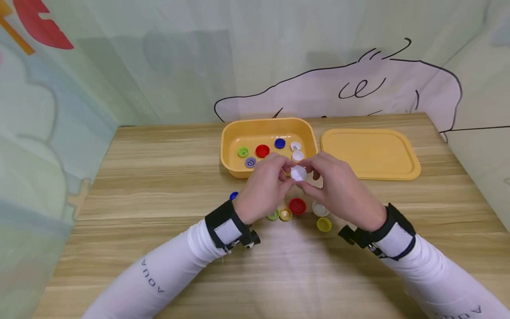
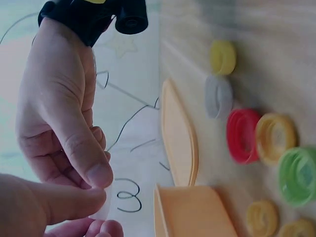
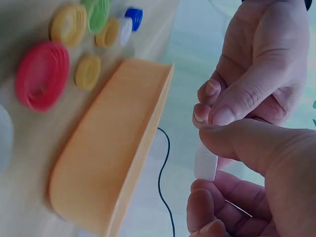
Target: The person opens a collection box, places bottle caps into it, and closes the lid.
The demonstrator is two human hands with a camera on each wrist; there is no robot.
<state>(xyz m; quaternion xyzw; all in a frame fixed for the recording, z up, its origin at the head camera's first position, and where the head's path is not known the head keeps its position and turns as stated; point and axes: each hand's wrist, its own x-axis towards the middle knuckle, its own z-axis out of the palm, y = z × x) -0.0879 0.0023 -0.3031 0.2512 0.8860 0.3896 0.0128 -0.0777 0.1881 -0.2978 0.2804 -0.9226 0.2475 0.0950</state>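
A white bottle cap with a ribbed side is held between both hands, raised near the front rim of a yellow-orange box. My left hand pinches it from the left with thumb and fingers. From the right, my right hand pinches the same cap. Inside the box lie several caps, among them a red cap, a dark blue cap and a green cap.
Below the hands, more caps lie on the wooden table: a red one, a yellow one, a white one and others. A flat yellow-orange lid lies right of the box. A printed curtain hangs behind.
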